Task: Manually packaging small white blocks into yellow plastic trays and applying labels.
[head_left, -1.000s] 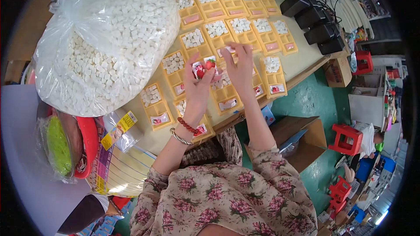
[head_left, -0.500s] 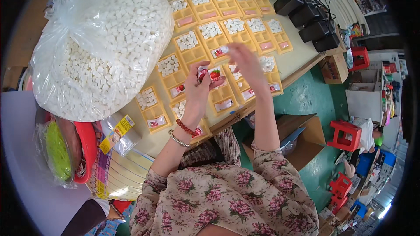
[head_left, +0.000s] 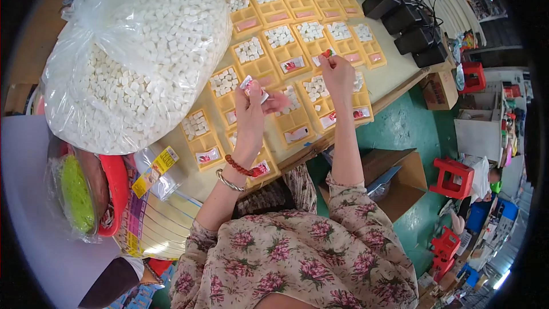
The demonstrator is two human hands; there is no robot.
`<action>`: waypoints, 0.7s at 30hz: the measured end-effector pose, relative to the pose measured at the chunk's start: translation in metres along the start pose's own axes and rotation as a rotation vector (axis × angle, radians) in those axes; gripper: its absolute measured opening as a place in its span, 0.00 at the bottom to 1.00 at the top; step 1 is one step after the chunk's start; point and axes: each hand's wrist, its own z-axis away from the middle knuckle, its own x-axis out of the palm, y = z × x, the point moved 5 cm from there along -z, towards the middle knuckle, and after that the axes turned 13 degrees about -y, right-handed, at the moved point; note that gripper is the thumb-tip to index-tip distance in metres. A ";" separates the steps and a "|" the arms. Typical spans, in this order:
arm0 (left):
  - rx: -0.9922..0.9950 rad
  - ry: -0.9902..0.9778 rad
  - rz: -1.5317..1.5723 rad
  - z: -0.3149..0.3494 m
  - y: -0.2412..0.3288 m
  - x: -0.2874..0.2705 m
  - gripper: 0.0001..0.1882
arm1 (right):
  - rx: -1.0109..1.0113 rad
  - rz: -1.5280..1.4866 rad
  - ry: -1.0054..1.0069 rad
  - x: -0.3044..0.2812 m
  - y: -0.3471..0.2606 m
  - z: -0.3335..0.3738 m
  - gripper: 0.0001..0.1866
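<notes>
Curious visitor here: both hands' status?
Left fingers: at least one flat red-white packet. Right fingers: similar packet, at yellow compartmented trays. Clear plastic bag alongside.

Yellow trays [head_left: 263,70], white cubes [head_left: 249,50] and red-and-white packets [head_left: 292,64] contrast with a beige blouse [head_left: 297,252] in pink floral print.

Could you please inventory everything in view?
Table: one, cream, centre
Trays: over a dozen, yellow, on table
Bag: one, clear, upper left
Cubes: many, white, trays and bag
Sachets: several, white-pink, in trays or held
Corded boxes: several, black, upper right
Cartons: at least two, brown, right
Stools: several, red, right
Container: one, red, lower left
Clutter: much, mixed, far right
Left hand: one, gripping sachets, over trays
Right hand: one, pinching sachet, over trays
</notes>
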 end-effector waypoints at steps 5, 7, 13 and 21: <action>-0.111 -0.132 -0.062 0.003 0.003 0.003 0.16 | -0.108 0.360 0.064 -0.004 -0.021 0.020 0.16; -0.219 -0.230 -0.189 0.001 -0.003 0.007 0.21 | -0.118 0.077 -0.073 -0.002 -0.041 0.033 0.14; -0.251 -0.403 -0.286 0.009 -0.010 0.032 0.40 | -0.002 -0.583 -0.683 0.015 -0.064 0.078 0.05; -0.112 -0.547 -0.611 0.026 0.002 0.033 0.31 | -0.126 -0.182 -0.014 -0.072 0.019 -0.025 0.06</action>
